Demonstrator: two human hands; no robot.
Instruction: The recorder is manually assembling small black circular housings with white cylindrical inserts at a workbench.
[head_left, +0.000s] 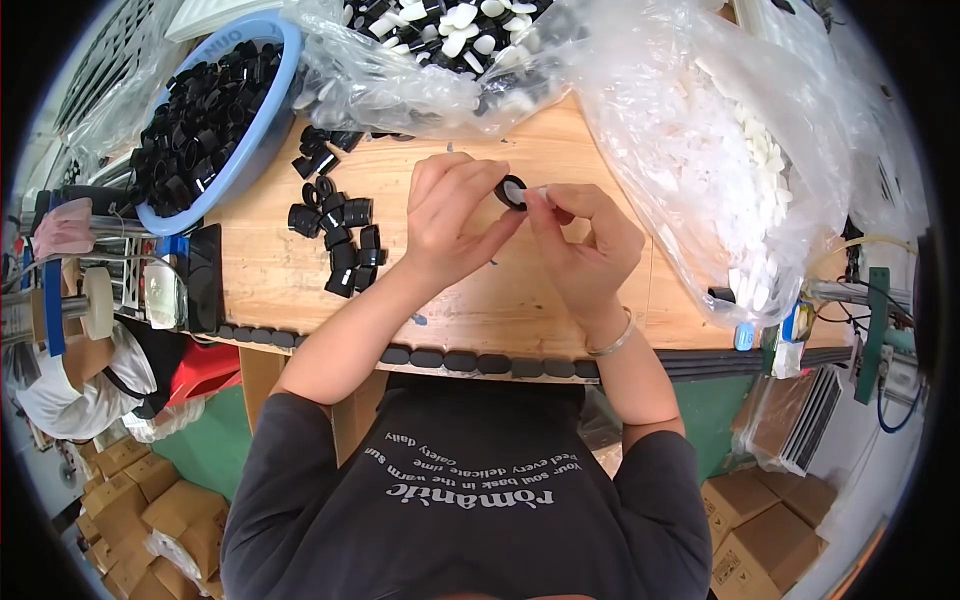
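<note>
Over the middle of the wooden table (480, 300), my left hand (440, 220) grips a short black plastic cap (502, 195) between thumb and fingers. The round opening of the cap faces my right hand (592, 242), and something whitish shows inside it. My right thumb and forefinger pinch a small white piece (542, 193) right beside that opening; its shape is mostly hidden. Left of my left hand lies a loose group of similar black caps (340, 236), with more caps (316, 155) farther back.
A blue basin (290, 75) of black caps stands at the back left. Behind my hands, a clear plastic bag (400, 100) holds black and white parts. Another clear bag (650, 120) with white pieces covers the right side. Dark padding (460, 361) lines the front edge.
</note>
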